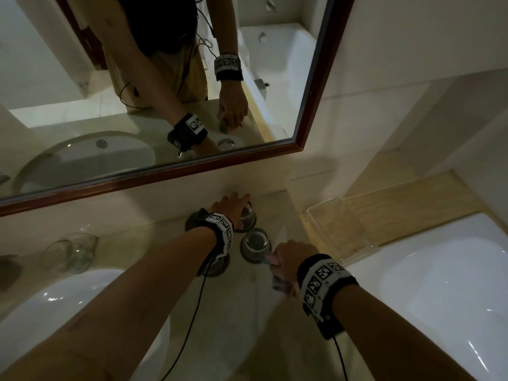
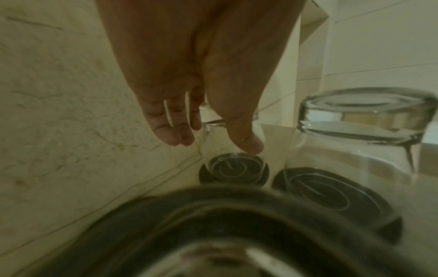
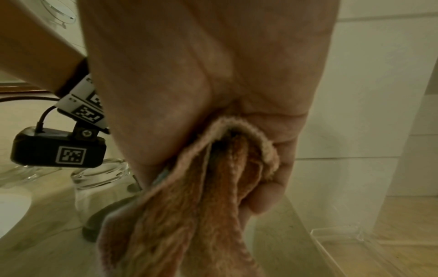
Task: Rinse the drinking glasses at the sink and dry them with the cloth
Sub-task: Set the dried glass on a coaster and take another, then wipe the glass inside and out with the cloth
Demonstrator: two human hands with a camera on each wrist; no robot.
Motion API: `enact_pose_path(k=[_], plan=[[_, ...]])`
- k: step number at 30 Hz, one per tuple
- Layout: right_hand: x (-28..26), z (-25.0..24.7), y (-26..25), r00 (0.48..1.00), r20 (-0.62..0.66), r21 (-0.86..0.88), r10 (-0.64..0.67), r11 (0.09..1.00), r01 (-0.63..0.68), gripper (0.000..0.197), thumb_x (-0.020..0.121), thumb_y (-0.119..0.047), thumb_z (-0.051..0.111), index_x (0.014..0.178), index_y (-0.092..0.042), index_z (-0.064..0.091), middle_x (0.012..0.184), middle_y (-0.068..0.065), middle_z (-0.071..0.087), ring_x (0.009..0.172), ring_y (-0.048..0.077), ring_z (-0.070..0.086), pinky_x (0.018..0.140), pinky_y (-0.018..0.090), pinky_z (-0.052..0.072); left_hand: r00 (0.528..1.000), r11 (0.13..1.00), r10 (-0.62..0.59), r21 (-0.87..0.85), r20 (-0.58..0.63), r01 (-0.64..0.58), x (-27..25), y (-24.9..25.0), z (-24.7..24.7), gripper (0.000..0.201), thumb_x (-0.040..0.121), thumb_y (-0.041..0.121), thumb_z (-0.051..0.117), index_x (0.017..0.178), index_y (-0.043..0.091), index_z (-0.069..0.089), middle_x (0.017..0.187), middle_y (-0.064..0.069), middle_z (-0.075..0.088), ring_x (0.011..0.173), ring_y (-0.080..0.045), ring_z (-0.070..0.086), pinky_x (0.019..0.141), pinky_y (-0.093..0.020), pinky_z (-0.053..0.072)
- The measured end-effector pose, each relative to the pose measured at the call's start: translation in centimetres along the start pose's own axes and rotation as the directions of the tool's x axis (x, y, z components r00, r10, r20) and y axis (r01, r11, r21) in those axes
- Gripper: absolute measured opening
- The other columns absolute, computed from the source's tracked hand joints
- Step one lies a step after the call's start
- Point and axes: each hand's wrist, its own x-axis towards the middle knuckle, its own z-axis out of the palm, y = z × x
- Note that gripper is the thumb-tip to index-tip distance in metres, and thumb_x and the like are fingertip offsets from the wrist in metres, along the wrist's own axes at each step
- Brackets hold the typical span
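Our left hand straddled the far glass, upturned on a dark coaster at the table's back. We could not tell whether the fingers gripped it. A second glass stood upturned beside it. Our right hand clenched the cloth. A third glass lay mostly hidden beneath our left wrist.

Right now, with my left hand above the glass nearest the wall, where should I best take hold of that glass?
Grip the glass by its upper sides, coming from above, left hand thumb on one side, fingers opposite. It stands upright on a dark coaster, with the wall and a neighbouring glass close beside.
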Motion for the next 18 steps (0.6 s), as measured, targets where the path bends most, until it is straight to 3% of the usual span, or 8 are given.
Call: enact_pose_path(k=[6, 12, 18], plan=[[0.0, -0.7, -1.2, 0.998, 0.016, -0.05, -0.062, 0.997, 0.063, 0.02, 0.092, -0.04, 0.05, 0.084, -0.021, 0.051, 0.09, 0.003, 0.06, 0.081, 0.023, 0.059, 0.074, 0.033, 0.049, 0.999, 0.999, -0.033, 0.021, -0.007, 0.033, -1.8, -1.5, -0.9, 0.099, 0.081, 0.024, 0.072, 0.15, 0.029, 0.002, 0.151, -0.012, 0.026, 0.131, -0.037, 0.037, 0.102, -0.05, 0.037], [-0.1, -3.3, -4.3, 0.995, -0.038, -0.054, -0.096, 0.994, 0.094, 0.025, 0.091, -0.04, 0.052, 0.087, -0.015, 0.052, 0.088, 0.006, 0.057, 0.08, 0.026, 0.057, 0.076, 0.035, 0.05, 0.989, 0.992, -0.083, 0.084, -0.124, 0.093, -5.6, -5.2, -1.5, 0.065, 0.086, 0.022, 0.062, 0.141, 0.018, 0.027, 0.13, -0.011, 0.045, 0.111, -0.032, 0.052, 0.087, -0.044, 0.048], [-0.6, -4.8, -8.0, 0.986, -0.069, -0.025, -0.154, 0.988, 0.153, 0.027, 0.096, -0.038, 0.049, 0.075, -0.02, 0.048, 0.084, 0.001, 0.055, 0.073, 0.02, 0.055, 0.066, 0.027, 0.044, 0.975, 0.976, -0.174, 0.107, -0.135, 0.189, -10.1, -9.6, -1.4, 0.044, 0.089, 0.021, 0.061, 0.128, 0.014, 0.042, 0.122, -0.011, 0.051, 0.108, -0.031, 0.055, 0.09, -0.043, 0.049]])
